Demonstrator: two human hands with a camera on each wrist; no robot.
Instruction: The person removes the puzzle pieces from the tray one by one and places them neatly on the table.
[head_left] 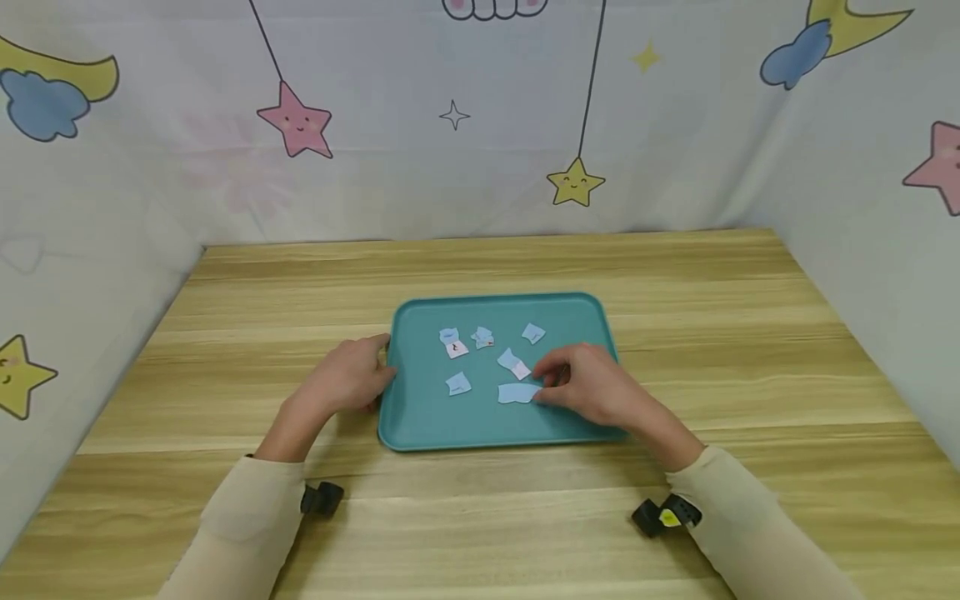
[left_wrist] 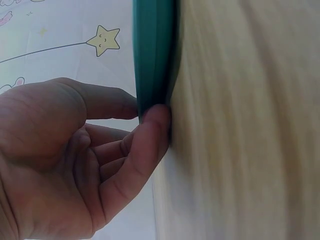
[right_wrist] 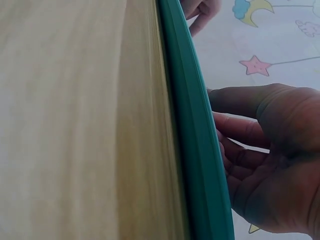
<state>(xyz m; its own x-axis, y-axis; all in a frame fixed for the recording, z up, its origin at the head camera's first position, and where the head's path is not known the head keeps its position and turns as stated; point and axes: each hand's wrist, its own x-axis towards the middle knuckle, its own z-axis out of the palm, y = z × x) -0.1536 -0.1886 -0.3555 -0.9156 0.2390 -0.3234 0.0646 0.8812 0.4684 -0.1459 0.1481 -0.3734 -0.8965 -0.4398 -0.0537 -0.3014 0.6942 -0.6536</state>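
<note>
A teal tray lies on the wooden table with several torn paper pieces on it. My left hand grips its left rim; the left wrist view shows thumb and fingers at the tray edge. Over the tray's right part, my right hand touches the right end of a pale blue paper strip with the thumb. Its index fingertip is near a blue-and-pink paper piece just above. In the right wrist view, the tray rim hides the fingertips of my right hand.
Other paper pieces are a blue-and-white one, a small cluster, one at upper right and one at lower left. The wooden table surrounds the tray. A printed curtain stands behind.
</note>
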